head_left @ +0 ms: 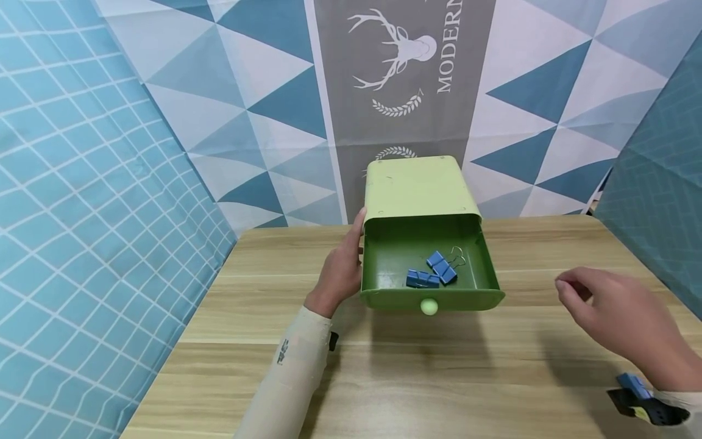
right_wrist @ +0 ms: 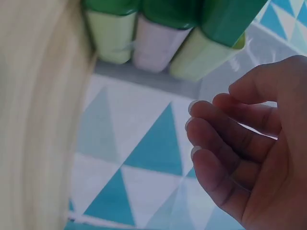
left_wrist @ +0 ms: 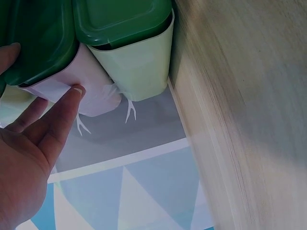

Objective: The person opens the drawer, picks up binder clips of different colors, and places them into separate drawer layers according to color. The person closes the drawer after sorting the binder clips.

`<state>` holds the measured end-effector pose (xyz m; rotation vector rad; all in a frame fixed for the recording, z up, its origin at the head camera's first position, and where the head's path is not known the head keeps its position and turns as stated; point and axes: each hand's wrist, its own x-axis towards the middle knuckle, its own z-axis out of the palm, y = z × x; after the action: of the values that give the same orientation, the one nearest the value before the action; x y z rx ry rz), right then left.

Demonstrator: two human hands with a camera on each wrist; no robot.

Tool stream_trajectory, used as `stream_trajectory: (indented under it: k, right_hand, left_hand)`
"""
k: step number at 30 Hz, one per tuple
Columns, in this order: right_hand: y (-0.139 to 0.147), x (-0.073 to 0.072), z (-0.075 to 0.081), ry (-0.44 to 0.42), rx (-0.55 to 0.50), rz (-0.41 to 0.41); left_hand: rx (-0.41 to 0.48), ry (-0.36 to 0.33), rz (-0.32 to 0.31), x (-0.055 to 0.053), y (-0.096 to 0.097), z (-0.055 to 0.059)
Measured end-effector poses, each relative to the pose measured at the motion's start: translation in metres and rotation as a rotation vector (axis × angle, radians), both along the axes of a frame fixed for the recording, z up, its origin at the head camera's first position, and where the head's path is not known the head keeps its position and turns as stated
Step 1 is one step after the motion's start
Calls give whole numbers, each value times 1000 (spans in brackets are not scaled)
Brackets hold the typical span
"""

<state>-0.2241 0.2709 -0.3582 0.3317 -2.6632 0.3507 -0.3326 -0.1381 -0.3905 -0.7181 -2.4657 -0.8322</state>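
Note:
A light green desk drawer unit (head_left: 422,186) stands on the table, its green top drawer (head_left: 378,259) pulled out. Two blue binder clips (head_left: 422,279) lie inside, one with its wire handles raised. My left hand (head_left: 341,274) rests along the unit's left side. In the left wrist view, its fairly straight fingers touch the pink middle section (left_wrist: 91,81), with the thumb by a green drawer front (left_wrist: 43,38). Off to the right, my right hand (head_left: 625,311) hovers over the table with loosely bent fingers and nothing in them.
A round pale knob (head_left: 429,306) sticks out from the drawer front. The wooden table (head_left: 263,366) meets a patterned cloth backdrop (head_left: 263,122) behind the unit. Beside the right wrist is a blue piece (head_left: 633,385) next to a black strap (head_left: 652,410).

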Motion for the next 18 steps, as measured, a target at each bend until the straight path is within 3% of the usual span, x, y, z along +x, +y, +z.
stream_trajectory:
  k: [5,15,18]
  right_hand:
    - [20,5,-17,-41,30,-34]
    - [48,12,-32,-293,24,-129]
    - [54,15,-39,-332,11,-156]
  left_hand:
    - [4,-5,1,1,-1,1]
    - [8,2,0,-1,-1,1]
    - [4,-3,1,-1,-2,1]
